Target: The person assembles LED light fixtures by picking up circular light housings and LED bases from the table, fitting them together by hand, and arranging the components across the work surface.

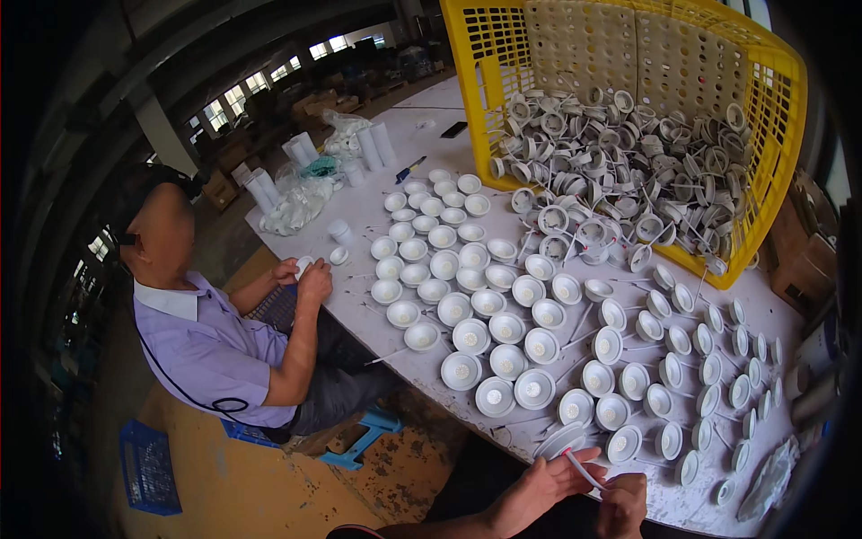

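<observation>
At the front edge of the table my left hand (537, 492) holds a white round downlight (558, 440), tilted on its side. A white cable (585, 471) comes off it, with a small red spot where it starts near my fingertips. My right hand (623, 505) is closed on the free end of that cable, its fingers pressed together. Rows of similar white cup-shaped downlights (535, 389) lie face up just beyond my hands, many with cables trailing. A crumpled clear plastic bag (770, 479) lies to the right.
A yellow crate (779, 135) tipped toward me spills white ring-shaped fittings (620, 144) at the back. Across the left corner a seated co-worker (211, 337) handles a small white part. White tubes (375, 144), plastic bags, a pen (410, 170) and a phone (454, 130) lie further back.
</observation>
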`<state>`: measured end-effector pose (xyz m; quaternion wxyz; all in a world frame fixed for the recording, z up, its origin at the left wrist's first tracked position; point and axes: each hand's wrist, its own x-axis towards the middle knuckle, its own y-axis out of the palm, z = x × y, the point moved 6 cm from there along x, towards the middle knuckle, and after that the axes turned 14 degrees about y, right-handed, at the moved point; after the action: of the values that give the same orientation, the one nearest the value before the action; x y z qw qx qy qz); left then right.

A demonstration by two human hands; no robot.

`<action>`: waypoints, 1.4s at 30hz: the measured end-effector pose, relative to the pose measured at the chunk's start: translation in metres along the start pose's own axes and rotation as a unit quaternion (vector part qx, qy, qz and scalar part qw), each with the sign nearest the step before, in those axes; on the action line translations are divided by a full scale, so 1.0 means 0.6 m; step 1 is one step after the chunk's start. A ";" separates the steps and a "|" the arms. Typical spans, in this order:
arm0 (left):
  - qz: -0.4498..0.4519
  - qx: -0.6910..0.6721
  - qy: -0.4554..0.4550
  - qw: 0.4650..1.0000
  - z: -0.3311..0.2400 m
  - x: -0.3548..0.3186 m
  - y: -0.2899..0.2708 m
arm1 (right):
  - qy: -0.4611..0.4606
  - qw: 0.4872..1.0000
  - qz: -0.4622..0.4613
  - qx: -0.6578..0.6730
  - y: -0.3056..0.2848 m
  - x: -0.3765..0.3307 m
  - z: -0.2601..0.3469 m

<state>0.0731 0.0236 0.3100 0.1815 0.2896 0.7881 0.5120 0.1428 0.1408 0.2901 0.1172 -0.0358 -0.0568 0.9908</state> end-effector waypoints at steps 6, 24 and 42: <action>-0.158 0.016 -0.060 0.986 -0.035 -0.061 -0.104 | -0.333 0.899 -0.032 -0.284 0.091 -0.036 0.024; 0.193 0.475 0.013 0.859 -0.020 -0.038 -0.115 | 0.203 0.971 0.029 0.124 0.054 0.011 -0.056; 0.140 0.501 -0.201 0.830 0.020 -0.042 -0.135 | -0.012 0.949 -0.037 -0.313 -0.007 0.025 -0.003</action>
<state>0.0777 -0.0088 0.2309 0.0922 0.5443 0.8338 -0.0027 0.1295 0.1487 0.2879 0.1359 -0.0569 -0.3669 0.9185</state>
